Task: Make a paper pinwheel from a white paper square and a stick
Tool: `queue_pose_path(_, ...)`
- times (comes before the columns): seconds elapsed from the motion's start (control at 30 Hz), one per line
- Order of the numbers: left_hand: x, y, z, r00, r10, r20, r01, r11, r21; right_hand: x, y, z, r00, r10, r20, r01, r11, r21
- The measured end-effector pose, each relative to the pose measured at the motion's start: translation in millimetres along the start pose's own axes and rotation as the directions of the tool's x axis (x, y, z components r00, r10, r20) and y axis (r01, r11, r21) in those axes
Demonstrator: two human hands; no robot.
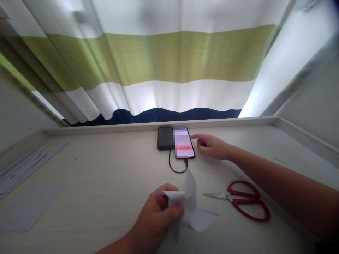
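My left hand [161, 215] pinches a white paper pinwheel [191, 201] between thumb and fingers, its curled blades spreading out above the table. Past it lies a smartphone [184, 143] with its screen lit and partly blurred out. At the phone's right edge is the tip of my right hand's [210, 145] index finger; that finger is stretched out, the others are curled, and nothing shows in them. Whether the fingertip touches the phone I cannot tell. A short black cable [176, 172] runs from the phone to a dark power bank [165, 138] beside it.
Red-handled scissors [247, 199] lie below my right forearm, blades pointing left. On the left are a sheet of paper [33, 204] and several thin white strips or sticks [29, 164]. A raised ledge [119, 127] borders the white table, with a striped curtain [169, 56] behind.
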State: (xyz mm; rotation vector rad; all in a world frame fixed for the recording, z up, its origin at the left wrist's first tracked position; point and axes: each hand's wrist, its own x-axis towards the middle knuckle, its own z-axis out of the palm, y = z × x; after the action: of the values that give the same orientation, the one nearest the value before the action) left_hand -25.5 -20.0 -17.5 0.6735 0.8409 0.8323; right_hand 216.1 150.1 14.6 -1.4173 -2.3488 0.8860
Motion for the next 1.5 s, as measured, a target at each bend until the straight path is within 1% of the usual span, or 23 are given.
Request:
queue_pose_path(0.1, 1, 0, 0, 1.0, 0.016, -0.023, -0.015, 1.0, 0.012, -18, 3, -16, 0.998, 0.033, -0.045, -0.036, 0.996, -0.077)
queue_pose_path(0.2, 0, 3, 1, 1.0, 0.015, -0.018, -0.014, 0.999, 0.037, -51, 16, -44, 0.99, 0.108, -0.085, -0.122, 0.975, -0.184)
queue_pose_path(0.23, 0, 4, 2, 1.0, -0.004, -0.016, 0.005, 0.999, 0.054, -64, 22, -54, 0.986, 0.14, -0.095, -0.159, 0.962, -0.224)
queue_pose_path(0.33, 1, 8, 5, 0.996, -0.004, -0.089, 0.011, 0.997, 0.079, -107, 42, -80, 0.956, 0.257, -0.14, -0.29, 0.898, -0.331)
queue_pose_path(0.43, 2, 12, 10, 0.986, -0.021, -0.163, 0.037, 0.995, 0.098, -147, 59, -93, 0.914, 0.362, -0.183, -0.405, 0.827, -0.389)
queue_pose_path(0.53, 1, 17, 18, 0.978, -0.009, -0.208, 0.036, 0.992, 0.124, -173, 70, -89, 0.893, 0.414, -0.178, -0.45, 0.79, -0.417)
queue_pose_path(0.63, -1, 20, 24, 0.974, 0.017, -0.225, 0.014, 0.99, 0.138, -185, 75, -77, 0.897, 0.411, -0.161, -0.438, 0.782, -0.442)
queue_pose_path(0.77, -3, 20, 26, 0.976, 0.034, -0.213, -0.002, 0.989, 0.151, -185, 74, -65, 0.926, 0.353, -0.131, -0.371, 0.794, -0.482)
queue_pose_path(0.93, -4, 15, 21, 0.982, 0.054, -0.181, -0.026, 0.988, 0.155, -185, 73, -60, 0.949, 0.294, -0.117, -0.31, 0.791, -0.528)
queue_pose_path(1.03, -2, 14, 19, 0.988, 0.052, -0.142, -0.029, 0.987, 0.158, -188, 74, -60, 0.954, 0.263, -0.147, -0.3, 0.8, -0.519)
queue_pose_path(1.1, -1, 14, 18, 0.99, 0.056, -0.129, -0.036, 0.988, 0.149, -191, 73, -59, 0.95, 0.241, -0.199, -0.309, 0.818, -0.486)
queue_pose_path(1.2, 0, 11, 18, 0.991, 0.091, -0.094, -0.079, 0.989, 0.127, -191, 62, -53, 0.918, 0.19, -0.347, -0.325, 0.864, -0.385)
queue_pose_path(1.27, -1, 8, 17, 0.989, 0.125, -0.076, -0.116, 0.987, 0.111, -186, 43, -43, 0.869, 0.154, -0.469, -0.311, 0.909, -0.278)
queue_pose_path(1.3, -1, 7, 17, 0.988, 0.138, -0.069, -0.13, 0.986, 0.108, -183, 30, -36, 0.85, 0.139, -0.508, -0.282, 0.935, -0.217)
queue_pose_path(1.33, 0, 6, 16, 0.988, 0.145, -0.06, -0.138, 0.985, 0.105, -180, 14, -28, 0.826, 0.121, -0.551, -0.223, 0.967, -0.123)
queue_pose_path(1.37, 0, 4, 16, 0.985, 0.162, -0.054, -0.155, 0.982, 0.107, -176, -4, -18, 0.815, 0.1, -0.571, -0.149, 0.988, -0.04)
queue_pose_path(1.4, 0, 3, 15, 0.983, 0.175, -0.052, -0.168, 0.979, 0.114, -174, -23, -8, 0.814, 0.065, -0.577, -0.067, 0.998, 0.017)
queue_pose_path(1.43, 0, 2, 15, 0.981, 0.187, -0.054, -0.179, 0.976, 0.122, -171, -42, 3, 0.82, 0.037, -0.571, 0.057, 0.988, 0.146)
queue_pose_path(1.47, 0, 1, 14, 0.98, 0.192, -0.055, -0.184, 0.974, 0.129, -169, -61, 15, 0.833, -0.016, -0.554, 0.172, 0.958, 0.23)
queue_pose_path(1.5, 0, 1, 14, 0.979, 0.197, -0.055, -0.188, 0.973, 0.138, -166, -77, 26, 0.849, -0.084, -0.522, 0.261, 0.925, 0.276)
